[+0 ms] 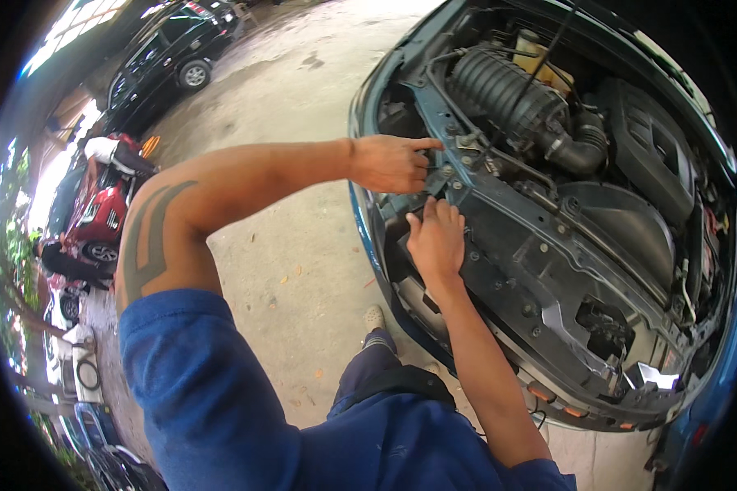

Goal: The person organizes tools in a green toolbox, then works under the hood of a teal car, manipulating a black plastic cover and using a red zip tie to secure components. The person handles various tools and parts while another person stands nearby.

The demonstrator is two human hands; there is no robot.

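My left hand (391,164) reaches over the front corner of the open engine bay, index finger extended onto the metal panel (452,132), other fingers curled; whatever they hold is hidden. Just below it, my right hand (438,237) has its fingers bent at a bracket by the row of bolts along the front support; what they grip, if anything, I cannot make out. Beyond my hands lie the ribbed black intake housing (495,90), a pale fluid reservoir (532,57) and a black engine cover (647,151). A thin rod (540,57) rises diagonally across the bay.
At the left, two people (65,262) (106,151) are at a red car (98,213). A black vehicle (164,53) stands farther back, and a white vehicle (70,311) lower left. My shoe (373,319) is on the concrete ground (278,270) beside the front bumper (573,405).
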